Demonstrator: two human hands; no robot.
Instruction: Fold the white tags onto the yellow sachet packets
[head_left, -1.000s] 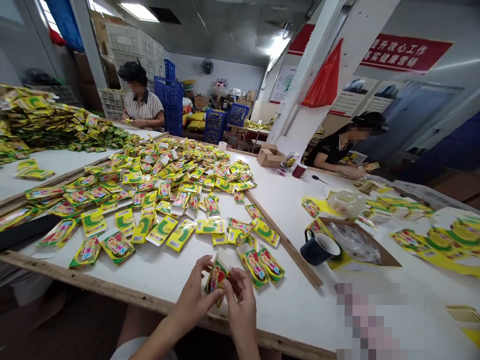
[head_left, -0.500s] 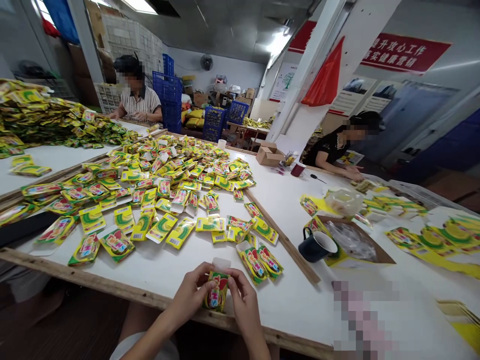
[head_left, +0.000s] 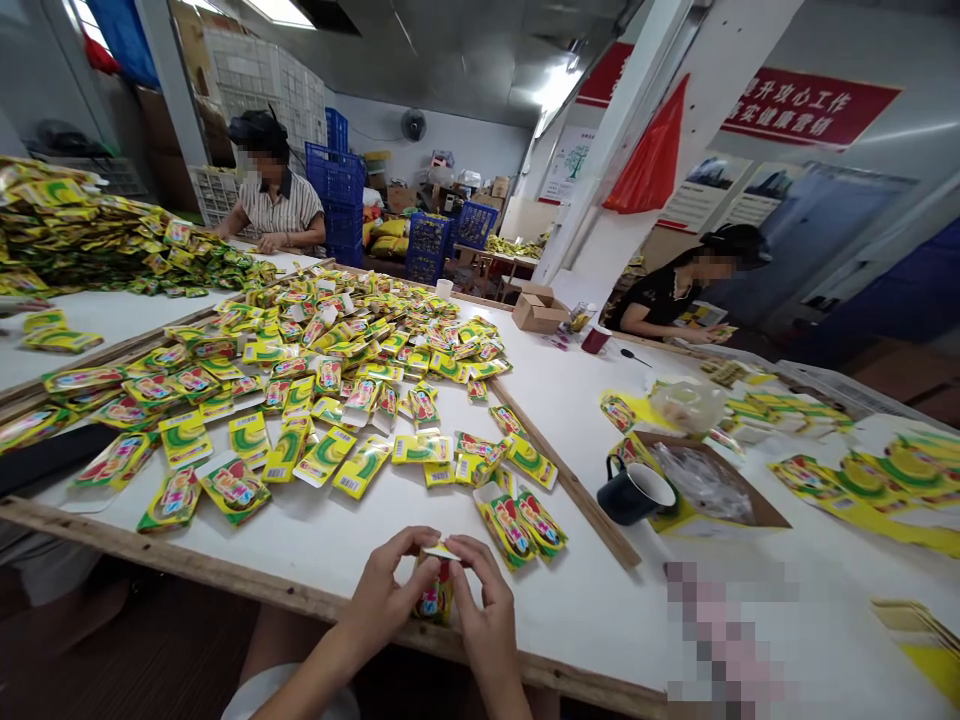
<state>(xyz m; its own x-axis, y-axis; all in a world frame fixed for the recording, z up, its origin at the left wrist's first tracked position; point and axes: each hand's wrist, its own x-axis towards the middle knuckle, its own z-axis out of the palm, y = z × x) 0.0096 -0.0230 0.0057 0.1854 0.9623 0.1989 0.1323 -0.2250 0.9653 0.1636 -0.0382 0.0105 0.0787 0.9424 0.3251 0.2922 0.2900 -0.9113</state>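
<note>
Near the table's front edge, a small printed carton (head_left: 433, 597) in yellow, green and red stands upright between my hands. My left hand (head_left: 394, 580) grips its left side, thumb across the front and fingers at the top. My right hand (head_left: 480, 585) closes on the right side, with fingertips on the top flap (head_left: 441, 550), which is bent down over the opening. Part of the carton's front is covered by my thumbs. Just to the right of my hands lie two similar cartons (head_left: 504, 525) side by side. Many more cartons (head_left: 322, 455) spread beyond my hands.
A wooden strip (head_left: 574, 480) divides the white table (head_left: 600, 610). Right of it are a dark mug (head_left: 626, 495), an open box (head_left: 750, 500) with clear plastic, and flat printed sheets (head_left: 862, 475). Two people sit across the table. A big carton pile (head_left: 90, 235) rises at left.
The carton's top flap, upright before, is now folded down under my fingers. Both hands have shifted to its top edge. The co-workers' arms have moved.
</note>
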